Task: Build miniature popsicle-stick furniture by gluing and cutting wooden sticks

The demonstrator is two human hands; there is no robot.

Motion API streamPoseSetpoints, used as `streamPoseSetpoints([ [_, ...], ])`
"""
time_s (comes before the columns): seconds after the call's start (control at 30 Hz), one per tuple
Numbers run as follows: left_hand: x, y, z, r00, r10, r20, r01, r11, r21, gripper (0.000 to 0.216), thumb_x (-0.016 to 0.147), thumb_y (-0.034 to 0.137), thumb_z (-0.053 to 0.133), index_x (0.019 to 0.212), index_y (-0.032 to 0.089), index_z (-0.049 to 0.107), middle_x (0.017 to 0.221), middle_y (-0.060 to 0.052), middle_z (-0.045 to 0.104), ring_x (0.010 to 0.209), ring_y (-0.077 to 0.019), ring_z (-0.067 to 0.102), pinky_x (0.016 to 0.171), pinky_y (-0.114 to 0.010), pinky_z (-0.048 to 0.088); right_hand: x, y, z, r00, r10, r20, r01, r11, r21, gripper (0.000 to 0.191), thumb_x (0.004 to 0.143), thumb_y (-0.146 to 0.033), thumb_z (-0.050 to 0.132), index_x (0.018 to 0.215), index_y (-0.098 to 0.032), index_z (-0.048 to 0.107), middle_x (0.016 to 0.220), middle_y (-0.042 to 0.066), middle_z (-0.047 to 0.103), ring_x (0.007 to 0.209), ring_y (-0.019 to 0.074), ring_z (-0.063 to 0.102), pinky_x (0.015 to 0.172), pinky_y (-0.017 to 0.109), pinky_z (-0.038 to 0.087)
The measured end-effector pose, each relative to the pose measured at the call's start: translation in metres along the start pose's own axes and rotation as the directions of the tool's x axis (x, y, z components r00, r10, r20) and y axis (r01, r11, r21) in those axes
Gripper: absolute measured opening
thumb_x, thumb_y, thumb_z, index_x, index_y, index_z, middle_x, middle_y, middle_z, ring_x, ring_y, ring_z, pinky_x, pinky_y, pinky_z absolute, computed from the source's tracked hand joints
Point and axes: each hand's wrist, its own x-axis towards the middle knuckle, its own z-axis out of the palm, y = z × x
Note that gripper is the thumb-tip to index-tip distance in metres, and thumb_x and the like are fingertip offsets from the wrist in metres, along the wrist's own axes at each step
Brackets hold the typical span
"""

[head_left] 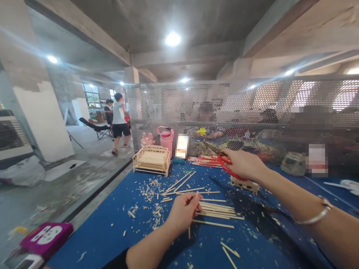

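Note:
My left hand (pixel 183 209) is closed in a pinch low over the blue table, its fingers around a thin wooden stick that is mostly hidden by the hand. Right beside it, several pale wooden sticks (pixel 218 210) lie in a loose row. My right hand (pixel 243 163) is raised above the table and grips scissors (pixel 228 169) by their red handles. The dark blades point up and to the left, away from the sticks. A small wooden lattice piece (pixel 245 184) sits below my right hand, partly covered by it.
A small wooden model bed (pixel 151 158) stands at the table's far left, near a pink cup (pixel 166 142). Red sticks (pixel 206 160) lie by the perforated metal screen (pixel 174 104). Wood scraps (pixel 153 190) litter the blue table (pixel 112 224). A purple box (pixel 46 239) is at lower left; people (pixel 119 117) stand beyond.

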Motion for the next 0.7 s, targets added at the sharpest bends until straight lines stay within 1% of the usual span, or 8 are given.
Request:
streamPoseSetpoints([
  [0.07,-0.001,0.002,0.001,0.999,0.037,-0.01,-0.037,0.999,-0.002,0.04,0.069,0.051,0.052,0.076,0.013,0.059,0.057,0.003,0.05,0.046,-0.0064,0.036,0.048,-0.021,0.029,-0.023,0.004,0.013,0.998,-0.054,-0.036,0.061,0.972,0.226,0.049,0.075,-0.027,0.049,0.123,-0.017,0.044,0.103,0.012,0.065,0.089,0.0246,0.061,0.072,0.033,0.045],
  [0.13,-0.001,0.003,0.001,0.998,0.06,-0.005,-0.06,0.998,-0.002,0.041,0.07,0.05,0.053,0.08,0.012,0.06,0.057,0.003,0.049,0.047,-0.0066,0.036,0.049,-0.021,0.029,-0.05,0.002,0.03,0.994,-0.112,-0.004,0.103,0.897,0.43,0.049,0.074,-0.026,0.049,0.121,-0.016,0.042,0.096,0.009,0.066,0.083,0.0213,0.062,0.071,0.03,0.046],
  [0.23,-0.003,0.003,0.002,0.996,0.074,0.048,-0.074,0.997,-0.011,0.041,0.072,0.048,0.051,0.088,0.011,0.06,0.057,0.003,0.047,0.049,-0.0073,0.036,0.05,-0.02,0.029,-0.085,-0.007,0.051,0.987,-0.159,0.033,0.111,0.81,0.576,0.036,0.078,-0.033,0.047,0.111,-0.018,0.047,0.088,0.006,0.066,0.079,0.0197,0.06,0.07,0.03,0.046],
  [0.33,-0.007,0.003,0.004,0.988,0.101,0.117,-0.102,0.995,0.002,0.037,0.077,0.044,0.048,0.09,0.012,0.06,0.057,0.004,0.043,0.051,-0.0076,0.035,0.05,-0.02,0.027,-0.104,-0.015,0.057,0.971,-0.225,0.08,0.131,0.784,0.607,0.033,0.079,-0.042,0.046,0.102,-0.02,0.05,0.083,0.004,0.065,0.072,0.0181,0.058,0.065,0.029,0.045],
  [0.43,-0.01,0.004,0.005,0.976,0.144,0.161,-0.157,0.985,0.071,0.032,0.08,0.04,0.045,0.082,0.013,0.061,0.057,0.004,0.041,0.052,-0.008,0.033,0.051,-0.021,0.027,-0.109,-0.016,0.057,0.963,-0.253,0.095,0.157,0.81,0.565,0.035,0.076,-0.046,0.049,0.1,-0.02,0.052,0.081,0.003,0.064,0.067,0.0171,0.056,0.061,0.028,0.043],
  [0.53,-0.012,0.007,0.007,0.971,0.161,0.176,-0.187,0.971,0.146,0.031,0.081,0.037,0.043,0.075,0.013,0.061,0.056,0.003,0.04,0.053,-0.0088,0.034,0.052,-0.021,0.028,-0.11,-0.015,0.059,0.961,-0.264,0.076,0.18,0.814,0.553,0.039,0.072,-0.045,0.055,0.102,-0.02,0.054,0.092,0.006,0.064,0.074,0.0184,0.057,0.065,0.03,0.044],
  [0.6,-0.013,0.008,0.007,0.971,0.159,0.179,-0.19,0.967,0.171,0.029,0.081,0.035,0.043,0.079,0.013,0.062,0.056,0.003,0.041,0.053,-0.0091,0.035,0.053,-0.021,0.029,-0.111,-0.014,0.061,0.965,-0.256,0.064,0.178,0.811,0.558,0.042,0.071,-0.045,0.057,0.104,-0.02,0.054,0.098,0.007,0.063,0.08,0.0203,0.058,0.07,0.032,0.045],
  [0.7,-0.013,0.009,0.008,0.969,0.167,0.18,-0.2,0.963,0.182,0.028,0.08,0.033,0.044,0.084,0.014,0.064,0.058,0.002,0.047,0.055,-0.0099,0.039,0.055,-0.021,0.033,-0.114,-0.013,0.064,0.968,-0.244,0.053,0.175,0.815,0.552,0.046,0.069,-0.045,0.059,0.107,-0.02,0.054,0.102,0.009,0.062,0.085,0.0227,0.059,0.073,0.034,0.045],
])
